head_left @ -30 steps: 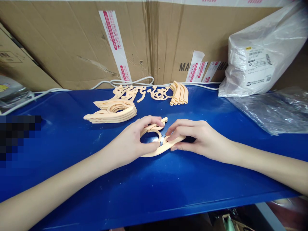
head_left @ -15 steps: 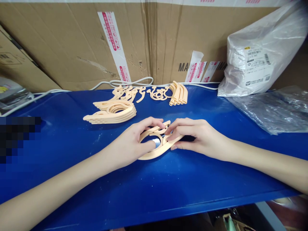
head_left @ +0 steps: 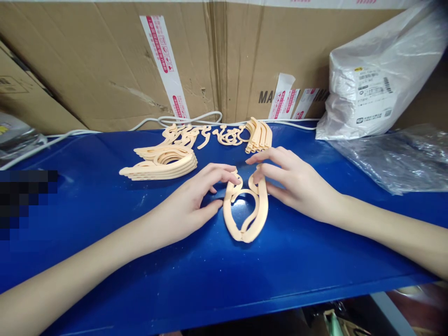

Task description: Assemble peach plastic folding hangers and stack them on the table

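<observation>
Your left hand [head_left: 189, 205] rests on the blue tabletop [head_left: 105, 261] with its fingers loosely curled. The index tip touches the upper left end of the peach plastic loop [head_left: 263, 210], gripping nothing. Your right hand [head_left: 297, 184] is spread open, its fingertips on the loop's upper right end. The loop lies flat mid-tabletop, in front of the stack of curved pieces [head_left: 161, 165].
</observation>
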Motion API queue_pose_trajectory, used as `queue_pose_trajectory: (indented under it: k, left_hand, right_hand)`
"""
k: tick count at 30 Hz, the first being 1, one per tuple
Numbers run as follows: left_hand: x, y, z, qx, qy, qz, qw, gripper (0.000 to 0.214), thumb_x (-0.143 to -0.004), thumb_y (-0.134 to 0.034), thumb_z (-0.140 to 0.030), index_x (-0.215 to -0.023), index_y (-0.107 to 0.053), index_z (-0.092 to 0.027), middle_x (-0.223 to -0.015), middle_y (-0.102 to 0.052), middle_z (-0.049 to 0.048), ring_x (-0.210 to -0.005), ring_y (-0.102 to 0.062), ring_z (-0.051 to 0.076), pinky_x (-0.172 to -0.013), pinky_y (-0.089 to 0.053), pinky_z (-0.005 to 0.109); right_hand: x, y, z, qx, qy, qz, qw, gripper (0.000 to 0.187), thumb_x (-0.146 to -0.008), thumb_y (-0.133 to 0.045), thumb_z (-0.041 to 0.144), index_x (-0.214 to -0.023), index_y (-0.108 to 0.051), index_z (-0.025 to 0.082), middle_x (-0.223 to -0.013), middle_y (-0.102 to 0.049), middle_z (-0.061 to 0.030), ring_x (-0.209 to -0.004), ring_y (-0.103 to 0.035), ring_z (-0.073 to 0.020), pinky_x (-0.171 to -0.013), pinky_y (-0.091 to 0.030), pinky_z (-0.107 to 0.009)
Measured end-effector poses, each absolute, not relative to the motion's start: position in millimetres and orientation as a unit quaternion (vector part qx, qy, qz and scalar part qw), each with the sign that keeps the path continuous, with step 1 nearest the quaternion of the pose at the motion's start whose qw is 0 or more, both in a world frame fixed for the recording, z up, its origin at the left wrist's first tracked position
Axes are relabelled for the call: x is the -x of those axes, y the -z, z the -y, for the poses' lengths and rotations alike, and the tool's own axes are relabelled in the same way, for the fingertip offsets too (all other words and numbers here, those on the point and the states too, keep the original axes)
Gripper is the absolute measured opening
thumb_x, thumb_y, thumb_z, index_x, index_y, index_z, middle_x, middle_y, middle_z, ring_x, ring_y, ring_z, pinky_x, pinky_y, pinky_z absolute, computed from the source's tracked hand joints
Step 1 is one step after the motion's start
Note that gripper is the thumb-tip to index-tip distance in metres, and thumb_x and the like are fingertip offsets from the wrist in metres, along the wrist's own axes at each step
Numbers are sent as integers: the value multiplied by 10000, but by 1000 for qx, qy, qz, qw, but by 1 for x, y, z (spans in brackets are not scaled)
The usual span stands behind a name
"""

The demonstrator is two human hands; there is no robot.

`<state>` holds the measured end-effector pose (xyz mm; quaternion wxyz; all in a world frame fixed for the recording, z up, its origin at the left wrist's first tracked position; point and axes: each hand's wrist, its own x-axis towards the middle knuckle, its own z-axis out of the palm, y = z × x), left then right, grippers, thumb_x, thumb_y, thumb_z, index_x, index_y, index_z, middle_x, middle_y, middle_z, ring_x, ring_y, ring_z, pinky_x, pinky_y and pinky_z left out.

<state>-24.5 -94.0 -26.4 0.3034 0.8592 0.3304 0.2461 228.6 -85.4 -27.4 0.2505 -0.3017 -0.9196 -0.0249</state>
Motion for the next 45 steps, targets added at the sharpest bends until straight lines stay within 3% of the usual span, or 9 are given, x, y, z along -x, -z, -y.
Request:
queue_pose_trajectory:
  k: [3, 7, 11, 15, 22, 30, 36, 41, 45]
  left_hand:
    - [25, 25, 96, -887, -221, -321, 247, 320, -911, -562, -190, -1223, -528, -249, -1438, -447, 56, -1331, -437, 202, -1098, -407, 391]
    - [26, 25, 97, -900, -225, -316, 200, 483, -883, -660, -299, -1318, -457, -247, -1470, -420, 79, -1369, -404, 228, -1155, -348, 434]
    - [26, 25, 96, -913, -228, -305, 147, 629, -867, -688, -403, -1401, -391, -252, -1515, -378, 96, -1397, -375, 259, -1171, -328, 461]
    - [26, 24, 97, -925, -221, -292, 98, 638, -874, -681, -409, -1413, -386, -236, -1518, -377, 98, -1400, -373, 244, -1175, -329, 433]
    - [27, 26, 96, -938, -205, -279, 26, 596, -897, -642, -435, -1393, -419, -190, -1524, -376, 131, -1415, -355, 259, -1165, -341, 449]
    - [29, 21, 95, -954, -178, -221, -94, 618, -904, -613, -492, -1374, -448, -128, -1433, -516, 151, -1348, -444, 307, -1134, -319, 502]
    - [29, 16, 97, -956, -178, -213, -91, 544, -926, -577, -491, -1333, -485, -142, -1328, -602, 129, -1187, -553, 288, -972, -411, 434]
    - [29, 16, 98, -957, -184, -212, -73, 772, -788, -638, -682, -1324, -490, -146, -1271, -626, 128, -1140, -560, 298, -954, -416, 427]
    - [28, 17, 99, -955, -196, -214, -56, 790, -777, -617, -718, -1318, -484, -158, -1273, -622, 122, -1167, -553, 289, -977, -403, 417]
  right_hand:
    - [-227, 25, 88, 344, 5, 891, 295, 113, -919, -555, 168, -1030, -575, 183, -1147, -586, -116, -1104, -559, -235, -908, -475, -379]
    - [-224, 20, 95, 423, -92, 842, 321, 223, -895, -628, 296, -1088, -553, 214, -889, -611, -29, -798, -613, -183, -683, -495, -315]
    - [-221, 17, 103, 441, -296, 795, 293, 213, -957, -518, 319, -1152, -496, 235, -729, -646, 28, -601, -600, -135, -557, -476, -269]
    - [-217, 18, 106, 446, -423, 710, 343, 160, -979, -460, 300, -1133, -481, 262, -704, -641, 49, -529, -563, -103, -477, -466, -224]
    - [-213, 16, 104, 392, -522, 674, 346, 358, -887, -651, 315, -1169, -446, 235, -803, -690, 8, -671, -646, -126, -574, -520, -230]
    - [-216, 21, 98, 345, -632, 607, 336, 390, -897, -651, 219, -1221, -435, 229, -895, -735, -15, -637, -691, -104, -626, -554, -226]
    - [-216, 20, 99, 340, -666, 586, 313, 406, -904, -650, 221, -1250, -439, 223, -890, -740, -21, -616, -681, -90, -553, -513, -179]
    - [-216, 19, 101, 335, -671, 589, 301, 436, -894, -670, 253, -1268, -448, 231, -910, -742, -28, -618, -676, -92, -553, -507, -185]
    - [-216, 20, 101, 331, -681, 581, 299, 440, -884, -683, 271, -1264, -463, 236, -933, -744, -30, -621, -677, -98, -584, -524, -212]
